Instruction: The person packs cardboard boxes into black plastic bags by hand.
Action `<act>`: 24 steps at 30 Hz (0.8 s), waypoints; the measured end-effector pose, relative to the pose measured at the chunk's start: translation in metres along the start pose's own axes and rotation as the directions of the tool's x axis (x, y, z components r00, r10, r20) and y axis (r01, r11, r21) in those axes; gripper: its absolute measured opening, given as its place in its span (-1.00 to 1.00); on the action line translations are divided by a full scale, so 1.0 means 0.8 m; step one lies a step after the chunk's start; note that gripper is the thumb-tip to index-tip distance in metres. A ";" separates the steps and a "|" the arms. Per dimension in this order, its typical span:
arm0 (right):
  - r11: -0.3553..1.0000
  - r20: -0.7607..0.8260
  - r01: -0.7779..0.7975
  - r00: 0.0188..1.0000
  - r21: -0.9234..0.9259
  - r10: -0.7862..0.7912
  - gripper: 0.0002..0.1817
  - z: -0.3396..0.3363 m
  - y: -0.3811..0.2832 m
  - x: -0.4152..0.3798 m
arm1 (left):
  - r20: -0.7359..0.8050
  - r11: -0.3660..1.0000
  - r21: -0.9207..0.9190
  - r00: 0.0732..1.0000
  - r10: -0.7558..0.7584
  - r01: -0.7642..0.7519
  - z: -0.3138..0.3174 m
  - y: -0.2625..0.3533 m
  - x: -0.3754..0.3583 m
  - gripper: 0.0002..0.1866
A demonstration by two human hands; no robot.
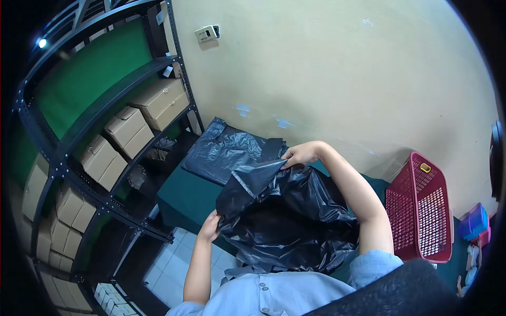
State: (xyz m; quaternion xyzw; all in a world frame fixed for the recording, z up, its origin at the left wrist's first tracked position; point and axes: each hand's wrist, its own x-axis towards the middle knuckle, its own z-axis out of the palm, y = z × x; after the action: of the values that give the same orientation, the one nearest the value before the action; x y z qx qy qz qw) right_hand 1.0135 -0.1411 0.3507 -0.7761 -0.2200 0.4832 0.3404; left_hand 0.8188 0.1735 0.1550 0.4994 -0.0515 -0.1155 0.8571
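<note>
A black plastic bag hangs in front of my chest, its mouth spread wide and its plastic creased. My left hand grips the bag's rim on the left side, fingers closed on the edge. At the far side of the mouth, my right hand pinches the rim, the forearm reaching across the bag's right side. Just beyond the bag, folded black plastic sheeting lies on a dark green table. The inside of the bag is dark, so its contents cannot be made out.
A dark metal shelf rack holding cardboard boxes stands on the left. To the right is a maroon plastic basket, with blue and pink containers beyond it. A beige wall closes off the far side.
</note>
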 end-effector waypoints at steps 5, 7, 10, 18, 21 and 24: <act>0.973 0.212 0.120 0.964 0.196 -0.161 -0.67 -0.007 -0.007 -0.020 | -0.061 0.891 0.008 0.889 -0.453 0.454 -0.011 0.007 -0.038 -0.55; 0.999 0.155 0.053 0.987 -0.001 -0.052 -0.68 -0.006 -0.007 -0.021 | 0.406 0.818 -0.498 0.911 -0.074 0.289 -0.007 0.000 -0.045 -0.56; 0.963 -0.260 0.151 0.943 -0.225 -0.208 -0.53 -0.002 -0.006 -0.011 | 0.191 0.798 -0.595 0.981 0.021 0.099 0.000 -0.006 -0.036 -0.53; 0.577 -0.528 0.222 0.246 -0.786 -0.813 -0.34 0.065 0.008 0.008 | -0.250 0.770 -0.633 0.964 -0.097 -0.087 -0.039 -0.075 -0.036 -0.55; 0.371 -0.396 -0.143 0.394 -0.918 -0.829 -0.22 0.130 0.027 0.019 | -0.297 0.778 -0.613 0.953 -0.064 -0.139 -0.054 -0.097 -0.048 -0.56; 0.296 -0.430 -0.328 0.490 -0.897 -0.758 -0.21 0.122 0.067 0.043 | -0.250 0.784 -0.613 0.965 -0.075 -0.097 -0.070 -0.098 -0.076 -0.56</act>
State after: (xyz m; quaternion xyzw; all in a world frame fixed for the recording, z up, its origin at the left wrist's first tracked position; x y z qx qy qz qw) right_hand 0.9417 -0.1232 0.2606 -0.8912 -0.3842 -0.2385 -0.0361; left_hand 0.7596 0.1985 0.0607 0.2003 0.0995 -0.0543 0.9731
